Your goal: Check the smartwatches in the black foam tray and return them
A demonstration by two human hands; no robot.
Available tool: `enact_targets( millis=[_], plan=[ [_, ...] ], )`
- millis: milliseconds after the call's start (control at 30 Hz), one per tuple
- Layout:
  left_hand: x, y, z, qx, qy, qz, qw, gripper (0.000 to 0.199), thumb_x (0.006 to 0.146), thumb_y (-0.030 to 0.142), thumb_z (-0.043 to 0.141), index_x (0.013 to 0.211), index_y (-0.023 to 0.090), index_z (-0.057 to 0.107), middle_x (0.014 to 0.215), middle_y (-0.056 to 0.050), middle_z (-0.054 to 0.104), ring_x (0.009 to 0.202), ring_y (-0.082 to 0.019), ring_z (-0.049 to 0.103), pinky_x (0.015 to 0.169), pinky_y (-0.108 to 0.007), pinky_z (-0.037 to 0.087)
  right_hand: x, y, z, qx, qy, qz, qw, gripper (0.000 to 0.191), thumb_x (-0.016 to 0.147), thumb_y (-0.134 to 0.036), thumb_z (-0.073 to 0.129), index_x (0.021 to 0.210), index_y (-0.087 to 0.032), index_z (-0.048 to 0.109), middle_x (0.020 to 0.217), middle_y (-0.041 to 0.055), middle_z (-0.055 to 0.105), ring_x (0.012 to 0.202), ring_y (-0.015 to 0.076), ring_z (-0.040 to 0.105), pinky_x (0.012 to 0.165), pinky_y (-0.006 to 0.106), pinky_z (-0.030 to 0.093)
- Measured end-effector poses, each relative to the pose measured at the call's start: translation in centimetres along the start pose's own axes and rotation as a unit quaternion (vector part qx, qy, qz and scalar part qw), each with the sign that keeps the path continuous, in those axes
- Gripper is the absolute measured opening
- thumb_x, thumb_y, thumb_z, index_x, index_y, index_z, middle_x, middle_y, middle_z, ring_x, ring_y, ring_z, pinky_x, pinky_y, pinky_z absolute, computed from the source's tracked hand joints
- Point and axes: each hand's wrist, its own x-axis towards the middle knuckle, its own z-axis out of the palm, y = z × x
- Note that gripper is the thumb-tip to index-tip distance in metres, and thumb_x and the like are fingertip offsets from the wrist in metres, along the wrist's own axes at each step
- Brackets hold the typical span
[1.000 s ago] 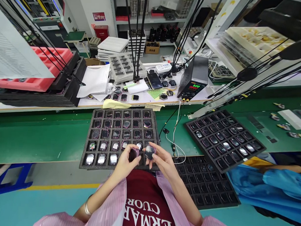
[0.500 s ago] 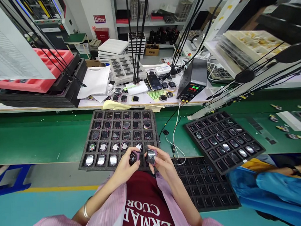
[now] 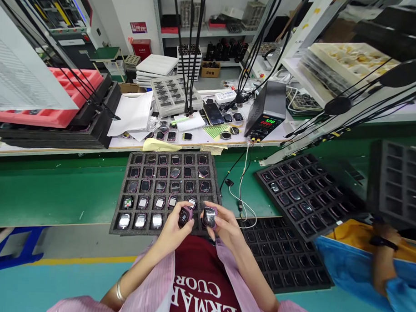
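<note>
My left hand [image 3: 177, 224] is closed around a smartwatch body [image 3: 184, 216] with a dark face and pinkish-purple sides. In my right hand [image 3: 225, 222] a second smartwatch body [image 3: 209, 216] is gripped between thumb and fingers, its glossy screen turned up. The two watches are held side by side, a short gap apart, over the near right part of a grey foam tray [image 3: 115, 216]. Watch bodies sit in the tray's pockets; several in the two nearest rows have bright or reflecting screens. My hands hide some of the near pockets.
A power supply [image 3: 266, 113] with lit digits stands on the raised shelf, its white cable [image 3: 245, 175] hanging to the green bench. More watch trays [image 3: 309, 196] lie at the right. A co-worker's arm [image 3: 384, 257] and a dark compartment tray [image 3: 398, 178] are at far right.
At far right, a dark compartment tray has come into view over the bench, and the co-worker's arm has shifted. My hands and both watches have hardly moved.
</note>
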Motion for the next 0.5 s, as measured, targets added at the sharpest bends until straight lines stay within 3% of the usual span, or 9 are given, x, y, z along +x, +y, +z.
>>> enact_targets(
  millis=[500],
  plan=[
    [-0.22, 0.22, -0.1, -0.004, 0.014, -0.002, 1.0, 0.032, 0.08, 0.015, 0.053, 0.111, 0.021, 0.052, 0.096, -0.003, 0.058, 0.09, -0.018, 0.055, 0.085, -0.031, 0.042, -0.1, -0.13, -0.23, -0.006, 0.018, -0.007, 1.0, 0.038, 0.077, -0.032, 0.07, 0.113, -0.021, 0.068, 0.084, 0.0066, 0.069, 0.043, 0.0089, 0.05, 0.035, 0.021, 0.036]
  ],
)
